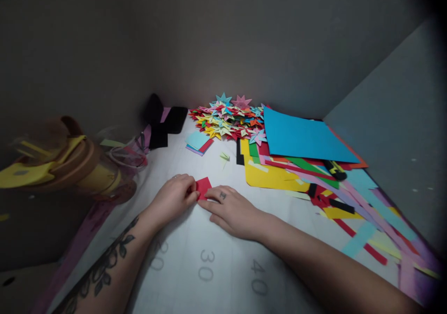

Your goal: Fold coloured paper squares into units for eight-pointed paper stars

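Between left fingers (191, 197), pinching, and right fingers (212, 206), touching (grip unclear): red paper (205, 186). Even pressure should align edges.

Red paper (204, 187) on a white surface (181, 267), many colours beyond.
At mid-frame the paper is solid red; grey numerals print the white at lower centre, and dark leaf shapes pattern the left forearm (110, 259), lower left. Folded stars (223, 118) at upper centre mix yellow, red, pink and blue; the top sheet (307, 137), right, is bright blue.
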Demonstrator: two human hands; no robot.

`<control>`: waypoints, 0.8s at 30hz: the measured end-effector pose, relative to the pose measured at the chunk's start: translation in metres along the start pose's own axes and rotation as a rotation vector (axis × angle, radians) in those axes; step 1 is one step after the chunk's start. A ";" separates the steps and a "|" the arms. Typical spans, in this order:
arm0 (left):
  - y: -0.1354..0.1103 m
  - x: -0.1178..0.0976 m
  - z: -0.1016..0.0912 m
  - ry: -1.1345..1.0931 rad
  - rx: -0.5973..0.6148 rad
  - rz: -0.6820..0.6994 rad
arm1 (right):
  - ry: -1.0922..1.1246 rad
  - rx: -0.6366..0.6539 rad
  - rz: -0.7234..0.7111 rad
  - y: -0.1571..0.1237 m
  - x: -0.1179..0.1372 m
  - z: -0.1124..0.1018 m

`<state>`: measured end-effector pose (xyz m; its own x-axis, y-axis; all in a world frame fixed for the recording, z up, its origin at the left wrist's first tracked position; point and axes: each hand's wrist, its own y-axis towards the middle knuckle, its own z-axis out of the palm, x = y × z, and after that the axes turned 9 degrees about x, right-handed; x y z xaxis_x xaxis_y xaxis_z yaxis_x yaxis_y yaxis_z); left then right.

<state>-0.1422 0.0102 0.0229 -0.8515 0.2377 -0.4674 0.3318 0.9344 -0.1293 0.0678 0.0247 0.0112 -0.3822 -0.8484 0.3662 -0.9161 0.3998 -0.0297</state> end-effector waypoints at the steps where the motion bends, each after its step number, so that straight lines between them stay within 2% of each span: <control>1: 0.000 0.003 -0.001 -0.066 0.009 0.010 | -0.007 0.006 0.023 0.001 0.002 0.001; 6: -0.001 0.011 -0.006 -0.285 0.069 0.070 | -0.033 -0.019 0.094 0.008 0.009 0.003; 9: -0.001 0.010 -0.006 -0.290 0.072 0.079 | -0.015 -0.053 0.032 0.008 0.004 0.002; 12: -0.002 0.012 -0.004 -0.286 0.067 0.103 | 0.055 -0.160 -0.059 0.004 -0.005 0.003; 16: -0.002 0.015 -0.003 -0.279 0.055 0.123 | 0.080 -0.305 -0.064 -0.002 -0.014 0.006; 18: -0.002 0.016 -0.003 -0.274 0.054 0.122 | 0.049 -0.290 -0.046 -0.003 -0.015 0.005; 22: -0.003 0.016 -0.003 -0.292 0.044 0.116 | 0.023 -0.169 -0.013 -0.002 -0.013 0.002; 24: -0.002 0.015 -0.003 -0.325 0.020 0.088 | 0.051 -0.169 -0.015 -0.002 -0.013 0.001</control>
<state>-0.1569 0.0123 0.0188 -0.6464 0.2173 -0.7314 0.4090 0.9079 -0.0917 0.0744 0.0342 0.0052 -0.3581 -0.8376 0.4125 -0.8865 0.4437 0.1312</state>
